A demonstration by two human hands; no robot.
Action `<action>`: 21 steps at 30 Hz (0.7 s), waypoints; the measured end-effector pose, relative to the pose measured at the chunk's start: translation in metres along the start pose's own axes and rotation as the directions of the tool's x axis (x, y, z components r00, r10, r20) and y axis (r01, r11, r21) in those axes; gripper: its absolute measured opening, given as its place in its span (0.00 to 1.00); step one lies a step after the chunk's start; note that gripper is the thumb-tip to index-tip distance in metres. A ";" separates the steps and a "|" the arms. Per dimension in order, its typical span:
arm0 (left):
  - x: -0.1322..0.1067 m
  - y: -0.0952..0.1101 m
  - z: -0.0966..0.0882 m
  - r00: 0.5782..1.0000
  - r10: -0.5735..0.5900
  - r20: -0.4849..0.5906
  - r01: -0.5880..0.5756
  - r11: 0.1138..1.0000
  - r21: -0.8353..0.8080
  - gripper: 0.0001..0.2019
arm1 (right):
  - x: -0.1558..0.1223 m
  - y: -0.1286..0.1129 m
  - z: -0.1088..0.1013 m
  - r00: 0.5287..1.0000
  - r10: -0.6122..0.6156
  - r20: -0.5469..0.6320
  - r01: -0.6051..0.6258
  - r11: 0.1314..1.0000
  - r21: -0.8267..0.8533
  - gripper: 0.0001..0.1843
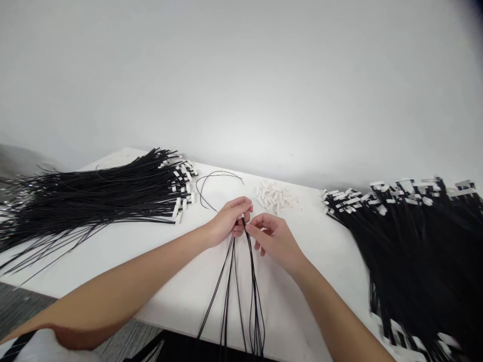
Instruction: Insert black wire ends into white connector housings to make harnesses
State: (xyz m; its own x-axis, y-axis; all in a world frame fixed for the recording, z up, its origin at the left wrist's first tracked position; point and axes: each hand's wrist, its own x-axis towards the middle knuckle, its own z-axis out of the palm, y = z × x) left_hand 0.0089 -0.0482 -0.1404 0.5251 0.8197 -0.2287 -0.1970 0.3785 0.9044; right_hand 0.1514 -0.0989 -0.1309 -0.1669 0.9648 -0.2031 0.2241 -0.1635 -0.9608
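In the middle of the view, my left hand (231,219) is closed in a pinch around a small white connector and the tops of several thin black wires (228,271). The connector is mostly covered by my fingers. My right hand (274,239) is beside it, with thumb and index finger closed on the black wires (253,271) just under the connector. The wires hang down in two loose groups over the table's front edge. Behind my hands lies a pile of loose white connector housings (277,196).
A large bundle of black wires (101,193) with white connectors lies on the left of the white table (181,271). Another thick bundle (422,256) with connectors covers the right side. One loose wire (201,193) curls at the back. A pale wall (241,90) stands behind.
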 end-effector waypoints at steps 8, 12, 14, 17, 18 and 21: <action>-0.002 0.000 0.003 0.999 0.030 -0.028 -0.031 0.999 -0.041 0.16 | -0.003 -0.002 0.005 0.996 0.051 0.071 -0.060 0.990 0.125 0.12; -0.002 0.001 0.005 0.998 0.036 -0.042 -0.038 0.997 -0.064 0.16 | -0.004 -0.005 0.005 0.984 0.104 0.147 -0.146 0.939 0.311 0.13; -0.002 0.001 0.005 0.997 0.048 -0.054 -0.052 0.996 -0.069 0.15 | -0.004 -0.005 0.004 0.972 0.116 0.204 -0.190 0.897 0.400 0.13; -0.004 0.001 0.006 0.995 0.074 -0.060 -0.079 0.994 -0.077 0.14 | -0.004 -0.004 0.005 0.956 0.123 0.267 -0.244 0.837 0.489 0.12; -0.005 0.002 0.007 0.995 0.082 -0.059 -0.086 0.993 -0.084 0.14 | -0.004 -0.004 0.005 0.953 0.125 0.276 -0.254 0.825 0.505 0.12; -0.007 0.004 0.008 0.993 0.102 -0.056 -0.108 0.989 -0.103 0.14 | -0.004 -0.003 0.006 0.954 0.118 0.275 -0.251 0.817 0.519 0.12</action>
State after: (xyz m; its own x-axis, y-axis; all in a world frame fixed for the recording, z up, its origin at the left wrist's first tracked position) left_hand 0.0114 -0.0562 -0.1324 0.4549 0.8769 -0.1550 -0.3365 0.3304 0.8818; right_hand 0.1455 -0.1038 -0.1285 -0.3965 0.8448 -0.3594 -0.2730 -0.4823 -0.8324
